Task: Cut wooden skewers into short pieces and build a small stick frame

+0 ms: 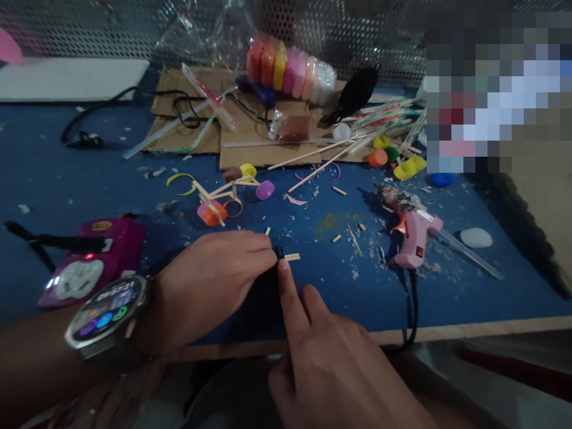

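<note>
My left hand (pixel 214 280), with a smartwatch (pixel 107 316) at its wrist, is closed in a pinch low over the blue tabletop. A small dark piece (pixel 280 252) shows at its fingertips; its kind and most of its shape are hidden. My right hand (pixel 330 345) has its index finger stretched out, the tip touching down beside the dark piece and two short thin wooden sticks (pixel 293 257). The other right fingers are loosely bent. A short cut stick (pixel 268 230) lies just beyond my left fingers.
A pink glue gun (pixel 411 238) lies to the right, its cord over the table edge. At left sits a purple power strip (pixel 107 250). Beyond my hands are a stick-and-clay model (pixel 223 199), cardboard (pixel 250 156), coloured clay packs (pixel 286 68) and long sticks (pixel 322 167).
</note>
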A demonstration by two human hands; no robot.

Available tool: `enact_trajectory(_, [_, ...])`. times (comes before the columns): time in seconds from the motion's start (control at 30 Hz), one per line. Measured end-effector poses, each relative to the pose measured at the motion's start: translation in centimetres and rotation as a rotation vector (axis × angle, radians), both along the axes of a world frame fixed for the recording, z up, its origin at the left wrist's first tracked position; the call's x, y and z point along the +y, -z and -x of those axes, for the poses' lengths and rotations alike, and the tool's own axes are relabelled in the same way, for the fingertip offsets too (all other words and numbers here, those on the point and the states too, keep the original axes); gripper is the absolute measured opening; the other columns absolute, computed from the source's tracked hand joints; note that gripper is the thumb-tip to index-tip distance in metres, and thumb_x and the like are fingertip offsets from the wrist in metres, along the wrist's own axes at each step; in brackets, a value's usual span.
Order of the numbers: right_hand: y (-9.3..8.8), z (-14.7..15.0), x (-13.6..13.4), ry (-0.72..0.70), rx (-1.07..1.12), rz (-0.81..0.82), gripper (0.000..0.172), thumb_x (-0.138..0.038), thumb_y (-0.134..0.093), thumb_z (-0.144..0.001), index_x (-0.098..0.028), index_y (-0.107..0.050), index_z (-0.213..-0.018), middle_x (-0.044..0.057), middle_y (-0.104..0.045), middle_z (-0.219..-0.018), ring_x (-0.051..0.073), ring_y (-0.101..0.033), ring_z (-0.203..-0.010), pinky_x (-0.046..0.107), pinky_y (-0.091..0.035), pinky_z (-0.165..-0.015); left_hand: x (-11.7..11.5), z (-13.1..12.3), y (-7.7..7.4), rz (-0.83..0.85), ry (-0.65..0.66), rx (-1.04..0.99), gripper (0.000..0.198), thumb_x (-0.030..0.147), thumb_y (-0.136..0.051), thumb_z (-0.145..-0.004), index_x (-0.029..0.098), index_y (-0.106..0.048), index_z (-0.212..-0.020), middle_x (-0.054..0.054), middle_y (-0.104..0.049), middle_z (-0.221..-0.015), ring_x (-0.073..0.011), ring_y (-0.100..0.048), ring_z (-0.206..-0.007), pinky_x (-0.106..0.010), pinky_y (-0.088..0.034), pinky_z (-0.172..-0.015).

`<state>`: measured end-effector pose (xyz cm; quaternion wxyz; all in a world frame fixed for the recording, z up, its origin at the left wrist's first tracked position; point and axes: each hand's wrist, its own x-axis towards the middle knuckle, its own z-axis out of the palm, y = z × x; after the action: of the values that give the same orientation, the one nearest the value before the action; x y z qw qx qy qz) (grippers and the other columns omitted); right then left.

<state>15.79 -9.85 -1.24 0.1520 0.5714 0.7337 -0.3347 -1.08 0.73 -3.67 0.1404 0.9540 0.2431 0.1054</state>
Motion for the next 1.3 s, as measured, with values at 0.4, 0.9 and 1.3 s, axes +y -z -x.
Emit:
enact_trajectory(0.4, [0.3,0.1,-0.2,-0.042,-0.026,-0.081,0.103,-0.019,-0.059,-0.082,-0.003,-0.021,-0.176,0.025,-0.076,-0.114,0.027,-0.077,-0.066,0.037,-0.067,-0.052,-0.2,0.3,0.0,0.015,0.011,-0.009,0.033,0.001,-0.046,-0.100,0.019,-0.072,-0.092,-0.004,-0.076,-0.095,-0.0209,-0.071,-0.088,-0.033,-0.056,-0.077])
enact_trajectory(0.9, [1.1,-1.0,-1.7,-0.019,0.027,-0.194,0.108,-0.021,-0.055,-0.078,0.000,-0.015,-0.176,0.023,-0.076,-0.111,0.026,-0.074,-0.060,0.037,-0.061,-0.047,0.2,0.2,0.3,-0.055,0.005,0.001,0.033,0.003,-0.045,-0.097,0.019,-0.074,-0.096,-0.005,-0.079,-0.099,-0.0232,-0.076,-0.090,-0.036,-0.061,-0.078])
enact_trajectory(1.3, [0.4,-7.0,-3.1,0.118,0.176,-0.545,0.091,-0.014,-0.052,-0.088,-0.025,-0.028,-0.175,0.011,-0.073,-0.122,0.025,-0.077,-0.082,0.038,-0.064,-0.066,-0.4,0.3,0.3,-0.097,-0.008,0.047,0.023,0.009,-0.054,-0.104,0.018,-0.074,-0.098,-0.004,-0.075,-0.098,-0.0232,-0.072,-0.090,-0.036,-0.057,-0.082])
